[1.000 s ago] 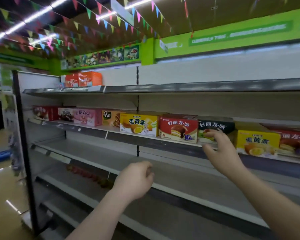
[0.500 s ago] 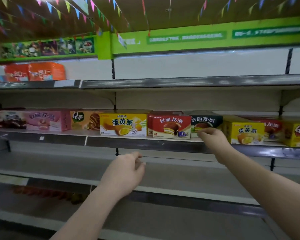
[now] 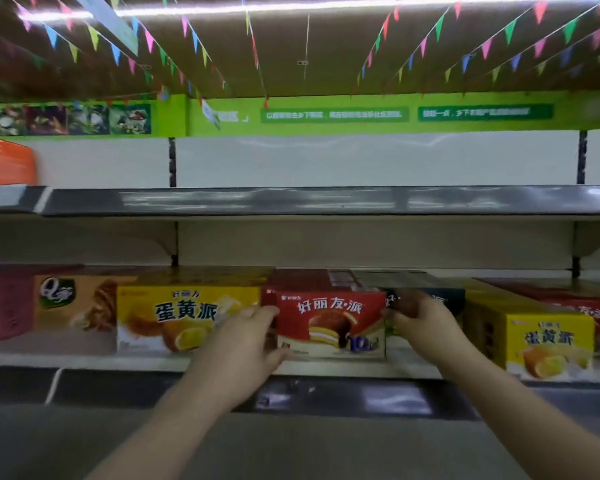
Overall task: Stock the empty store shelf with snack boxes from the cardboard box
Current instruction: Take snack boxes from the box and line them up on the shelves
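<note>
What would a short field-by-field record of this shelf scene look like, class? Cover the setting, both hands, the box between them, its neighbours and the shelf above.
Setting: store shelf with a row of snack boxes
Left hand: at the left edge of the red box; grip unclear
Right hand: at the red box's right edge, fingers curled
Left neighbour: yellow box
Right neighbour: dark box, partly hidden by the right hand
Further right: second yellow box
Shelf above: bare here, orange box at far left
</note>
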The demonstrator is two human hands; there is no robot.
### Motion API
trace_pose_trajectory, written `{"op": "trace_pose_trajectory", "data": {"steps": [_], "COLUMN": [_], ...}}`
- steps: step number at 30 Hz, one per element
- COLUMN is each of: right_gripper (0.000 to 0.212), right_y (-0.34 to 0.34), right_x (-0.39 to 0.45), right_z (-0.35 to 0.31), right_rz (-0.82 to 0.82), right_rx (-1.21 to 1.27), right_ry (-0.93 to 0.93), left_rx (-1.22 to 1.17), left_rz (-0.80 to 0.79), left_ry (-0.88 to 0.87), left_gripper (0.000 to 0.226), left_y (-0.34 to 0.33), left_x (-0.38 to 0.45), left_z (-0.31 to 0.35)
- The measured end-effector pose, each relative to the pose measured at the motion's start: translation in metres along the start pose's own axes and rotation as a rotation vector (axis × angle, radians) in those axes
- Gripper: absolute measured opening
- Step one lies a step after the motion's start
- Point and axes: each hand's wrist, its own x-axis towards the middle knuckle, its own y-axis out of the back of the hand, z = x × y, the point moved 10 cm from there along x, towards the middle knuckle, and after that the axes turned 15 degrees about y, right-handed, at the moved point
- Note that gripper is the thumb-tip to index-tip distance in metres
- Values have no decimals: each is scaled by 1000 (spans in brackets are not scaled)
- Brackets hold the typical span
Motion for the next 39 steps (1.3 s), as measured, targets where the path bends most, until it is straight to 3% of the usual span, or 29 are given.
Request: {"op": "trace_pose_trajectory", "data": {"steps": [6,11,14,23,33,35,37,39], "right_gripper": [13,19,20,14,24,32,26,23], "right_y": [-23,-35,-41,-46,-43,-35,-12,11], "right_x": [13,13,13,9,8,5,0,-11], "right_z": [9,3,4,16,8,3,-8,-28], "right_rz": [-59,-10,9,3,15,137,366,546], "right_rx": [33,50,18,-26,-115,1,82,-58], "right_ry": [-20,-48,-42,-59,16,6,70,235], "left_rx": [24,118,65,23,-22,-143,-360,-498], "left_rz": [66,63,140,339,385,478,651,775], "left_ry": [-136,-153,-200,-320,-343,-357,-449,-466], "left_gripper": [69,73,62,61,62,55,33,23], "left_y": [-8,-23,-24,-34,-31,-14,18,40], "left_x": [45,71,78,78,73,65,41,21], "left_z": [-2,-4,-13,-23,-22,-23,-29,-46]}}
